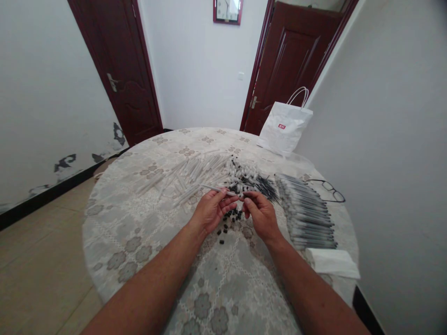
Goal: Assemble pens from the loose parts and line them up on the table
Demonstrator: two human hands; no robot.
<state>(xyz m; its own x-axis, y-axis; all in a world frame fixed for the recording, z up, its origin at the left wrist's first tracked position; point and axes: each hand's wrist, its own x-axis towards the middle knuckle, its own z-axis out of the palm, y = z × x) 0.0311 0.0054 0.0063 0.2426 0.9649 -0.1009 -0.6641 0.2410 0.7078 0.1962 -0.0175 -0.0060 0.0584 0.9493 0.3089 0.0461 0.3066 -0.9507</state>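
My left hand [211, 211] is closed on a slim, pale pen barrel [208, 187], whose far end points left. Close beside it, the thumb and fingers of my right hand [261, 216] pinch at the barrel's right end; whatever small piece they hold is too small to make out. Clear pen tubes [195, 171] lie loose behind my left hand. Beyond both hands is a heap of small white pieces [241, 172], with thin black refills [266, 187] to its right. Small black plugs [225, 227] are scattered below my fingers.
A long row of grey-looking pens [309, 214] lies at the right, beside eyeglasses [327, 187] and a folded white packet [331, 261]. A white paper bag [284, 132] stands at the back right of the round, cloth-covered table [139, 223].
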